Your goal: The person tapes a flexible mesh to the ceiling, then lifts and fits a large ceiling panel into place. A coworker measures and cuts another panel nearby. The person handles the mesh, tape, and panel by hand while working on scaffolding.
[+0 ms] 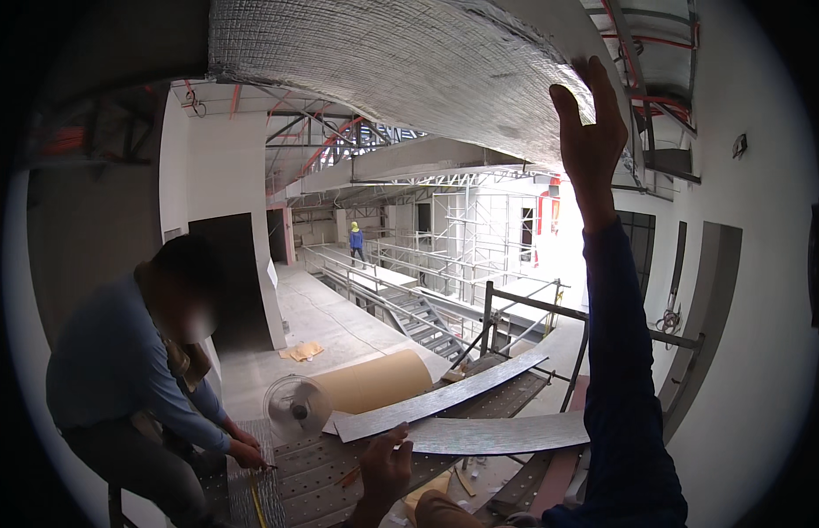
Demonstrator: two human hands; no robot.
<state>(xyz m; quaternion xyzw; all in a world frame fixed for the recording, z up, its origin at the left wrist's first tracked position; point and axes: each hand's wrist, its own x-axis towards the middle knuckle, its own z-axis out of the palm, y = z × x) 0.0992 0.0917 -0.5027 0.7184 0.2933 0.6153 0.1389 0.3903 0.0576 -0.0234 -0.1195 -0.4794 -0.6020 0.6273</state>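
Note:
My right hand (594,132) is raised high, its fingers spread against the edge of a large silver foil-wrapped duct (401,66) overhead. Low in the middle, my left hand (387,462) has its fingers curled at the near end of a long silver foil strip (506,435); the grip is partly hidden. Beside it, a second foil strip (445,400) slants across the perforated platform (321,484). At the left, a co-worker (137,378) in a blue shirt bends over a foil sheet (251,475), both hands low on it near a yellow tape measure (257,502).
A big brown roll (374,383) and a clear-film roll (297,410) lie beyond the platform. Scaffold rails (550,308) stand at the right, a metal staircase (418,317) further off. Another person (356,244) stands far back. A white wall (761,352) rises at the right.

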